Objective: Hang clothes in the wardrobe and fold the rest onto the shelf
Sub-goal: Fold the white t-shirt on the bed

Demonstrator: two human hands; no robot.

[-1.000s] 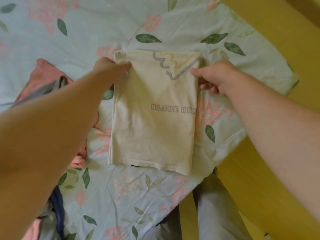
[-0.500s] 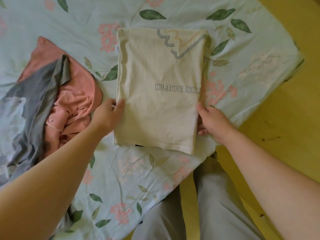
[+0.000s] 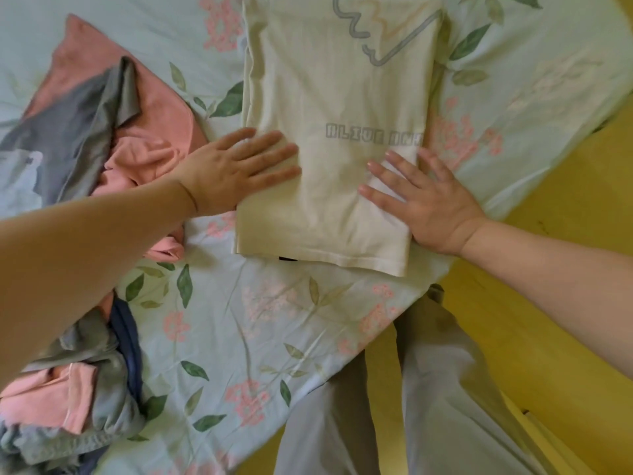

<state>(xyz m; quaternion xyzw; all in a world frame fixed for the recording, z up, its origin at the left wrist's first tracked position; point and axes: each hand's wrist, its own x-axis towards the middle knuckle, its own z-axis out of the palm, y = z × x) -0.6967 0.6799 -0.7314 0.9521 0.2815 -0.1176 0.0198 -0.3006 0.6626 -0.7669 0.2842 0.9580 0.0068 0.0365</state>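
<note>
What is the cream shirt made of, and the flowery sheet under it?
The cream shirt looks like soft knit cotton, matte; it folds flat and shows a stitched hem. The flowery sheet seems thin woven cotton or a blend, smooth, judging by its fine sharp creases.

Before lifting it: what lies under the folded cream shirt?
The floral bedsheet lies under the cream shirt; a small dark bit shows at its near hem. The rest is covered.

Person in loose, pale grey trousers (image 3: 445, 389)

The left arm (image 3: 85, 262) and right arm (image 3: 548, 269) are bare to the frame edge, as are the left hand (image 3: 236, 169) and right hand (image 3: 428, 200). A thin dark line crosses the left wrist, perhaps a slim band or only a crease.
</note>
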